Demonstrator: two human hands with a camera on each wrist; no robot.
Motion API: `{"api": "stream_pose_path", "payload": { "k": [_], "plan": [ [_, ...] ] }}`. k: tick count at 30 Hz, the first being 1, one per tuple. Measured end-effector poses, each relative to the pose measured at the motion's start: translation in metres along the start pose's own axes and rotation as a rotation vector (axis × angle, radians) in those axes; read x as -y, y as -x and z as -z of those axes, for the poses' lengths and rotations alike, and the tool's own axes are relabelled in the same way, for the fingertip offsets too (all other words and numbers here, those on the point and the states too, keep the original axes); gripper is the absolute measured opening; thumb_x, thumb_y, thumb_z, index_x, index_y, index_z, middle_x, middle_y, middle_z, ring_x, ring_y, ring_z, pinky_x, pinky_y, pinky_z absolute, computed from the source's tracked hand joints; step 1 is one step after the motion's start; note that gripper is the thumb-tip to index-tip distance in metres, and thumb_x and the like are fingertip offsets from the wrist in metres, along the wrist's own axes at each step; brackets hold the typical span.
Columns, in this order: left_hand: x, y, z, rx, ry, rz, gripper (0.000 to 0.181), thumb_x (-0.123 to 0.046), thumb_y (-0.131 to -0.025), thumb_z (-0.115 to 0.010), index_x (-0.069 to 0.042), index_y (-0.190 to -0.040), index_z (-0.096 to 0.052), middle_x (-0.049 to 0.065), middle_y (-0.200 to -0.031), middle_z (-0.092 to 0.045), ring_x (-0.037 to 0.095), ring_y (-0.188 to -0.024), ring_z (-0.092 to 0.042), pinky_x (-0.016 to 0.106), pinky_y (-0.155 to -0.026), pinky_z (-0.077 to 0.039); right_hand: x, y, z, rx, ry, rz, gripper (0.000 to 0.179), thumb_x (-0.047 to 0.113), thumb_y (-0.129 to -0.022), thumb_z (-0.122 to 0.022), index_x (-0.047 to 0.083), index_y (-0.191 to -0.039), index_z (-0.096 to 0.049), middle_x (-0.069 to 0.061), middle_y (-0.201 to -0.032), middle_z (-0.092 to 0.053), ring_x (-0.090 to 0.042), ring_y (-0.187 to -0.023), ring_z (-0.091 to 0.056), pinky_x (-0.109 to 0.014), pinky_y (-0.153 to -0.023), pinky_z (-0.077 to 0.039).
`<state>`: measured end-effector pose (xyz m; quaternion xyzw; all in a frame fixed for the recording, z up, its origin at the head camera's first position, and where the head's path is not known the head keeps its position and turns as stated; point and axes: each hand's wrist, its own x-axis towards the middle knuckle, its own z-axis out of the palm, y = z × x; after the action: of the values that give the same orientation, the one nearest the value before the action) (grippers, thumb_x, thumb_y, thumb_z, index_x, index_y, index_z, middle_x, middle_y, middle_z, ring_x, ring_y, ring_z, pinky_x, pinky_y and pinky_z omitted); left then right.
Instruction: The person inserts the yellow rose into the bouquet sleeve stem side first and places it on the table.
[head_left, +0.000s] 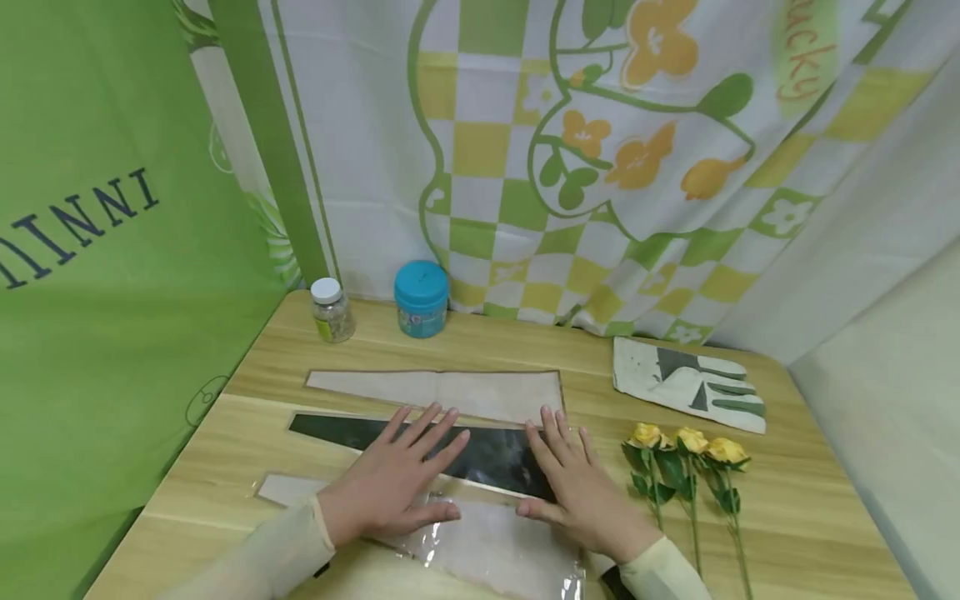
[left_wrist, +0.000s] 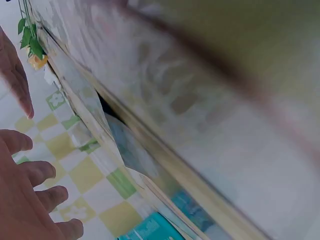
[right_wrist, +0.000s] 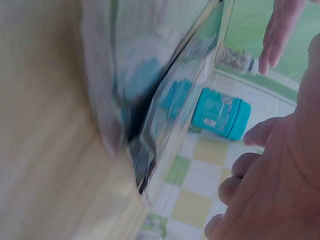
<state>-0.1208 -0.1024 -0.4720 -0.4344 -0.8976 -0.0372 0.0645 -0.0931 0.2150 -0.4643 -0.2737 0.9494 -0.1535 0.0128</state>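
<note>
Three flat, tapered flower sleeves lie in rows: a pale one (head_left: 442, 389) at the back, a dark one (head_left: 487, 461) in the middle and a glossy pale one (head_left: 487, 542) nearest me. My left hand (head_left: 397, 479), fingers spread, is over the middle of the dark sleeve, its thumb over the front sleeve. At the dark sleeve's wide right end is my right hand (head_left: 577, 483), fingers likewise extended. Both wrist views show the left hand (left_wrist: 25, 195) and the right hand (right_wrist: 280, 170) with nothing gripped. Three yellow roses (head_left: 690, 446) with stems lie right of the right hand.
At the back left of the wooden table (head_left: 795, 500) stand a white-capped clear jar (head_left: 333, 312) and a blue lidded tub (head_left: 422, 300). A white and grey glove (head_left: 690, 383) lies at the back right. Patterned curtains (head_left: 495, 192) hang behind the table.
</note>
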Motion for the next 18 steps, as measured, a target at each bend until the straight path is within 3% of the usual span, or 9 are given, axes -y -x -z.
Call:
{"api": "stream_pose_path", "payload": {
  "k": [3, 8, 11, 14, 18],
  "plan": [
    [0.004, -0.022, -0.001, 0.014, -0.011, -0.008, 0.089, -0.078, -0.097, -0.025, -0.018, -0.163, -0.024, 0.012, -0.168, -0.012, 0.034, -0.153, -0.01, 0.059, -0.124, -0.009, -0.014, -0.008, 0.002, 0.001, 0.024, -0.041, 0.098, 0.064, -0.094, -0.059, 0.006, -0.162, -0.017, -0.019, -0.167, 0.002, -0.041, -0.151, -0.003, -0.069, -0.119, -0.005],
    [0.01, -0.074, -0.005, -0.004, -0.05, -0.062, 0.092, -0.08, -0.096, -0.022, -0.017, -0.162, -0.024, 0.014, -0.167, -0.014, 0.034, -0.153, -0.01, 0.057, -0.124, -0.01, -0.048, -0.03, 0.012, -0.009, 0.077, -0.145, 0.097, 0.065, -0.096, -0.054, 0.005, -0.162, -0.016, -0.024, -0.166, 0.001, -0.043, -0.151, 0.001, -0.066, -0.12, -0.002],
    [0.012, -0.098, -0.009, 0.005, -0.052, -0.072, 0.093, -0.081, -0.095, -0.019, -0.017, -0.163, -0.022, 0.014, -0.167, -0.013, 0.033, -0.153, -0.009, 0.056, -0.124, -0.01, -0.063, -0.039, 0.017, -0.013, 0.091, -0.19, 0.096, 0.067, -0.097, -0.052, 0.005, -0.162, -0.016, -0.025, -0.165, 0.001, -0.042, -0.151, 0.004, -0.064, -0.121, 0.002],
    [0.014, -0.112, -0.015, 0.029, -0.044, -0.071, 0.094, -0.081, -0.094, -0.018, -0.017, -0.163, -0.02, 0.014, -0.168, -0.012, 0.032, -0.153, -0.007, 0.055, -0.125, -0.008, -0.073, -0.04, 0.019, -0.005, 0.089, -0.207, 0.095, 0.069, -0.097, -0.048, 0.005, -0.162, -0.018, -0.026, -0.164, 0.002, -0.043, -0.15, 0.005, -0.064, -0.121, 0.004],
    [0.018, -0.121, -0.023, 0.067, -0.05, -0.046, 0.094, -0.082, -0.094, -0.019, -0.018, -0.163, -0.022, 0.014, -0.167, -0.014, 0.031, -0.153, -0.007, 0.054, -0.125, -0.007, -0.078, -0.037, 0.02, 0.002, 0.107, -0.219, 0.095, 0.071, -0.097, -0.044, 0.004, -0.161, -0.023, -0.027, -0.164, -0.001, -0.044, -0.15, 0.004, -0.066, -0.12, 0.002]
  ]
}}
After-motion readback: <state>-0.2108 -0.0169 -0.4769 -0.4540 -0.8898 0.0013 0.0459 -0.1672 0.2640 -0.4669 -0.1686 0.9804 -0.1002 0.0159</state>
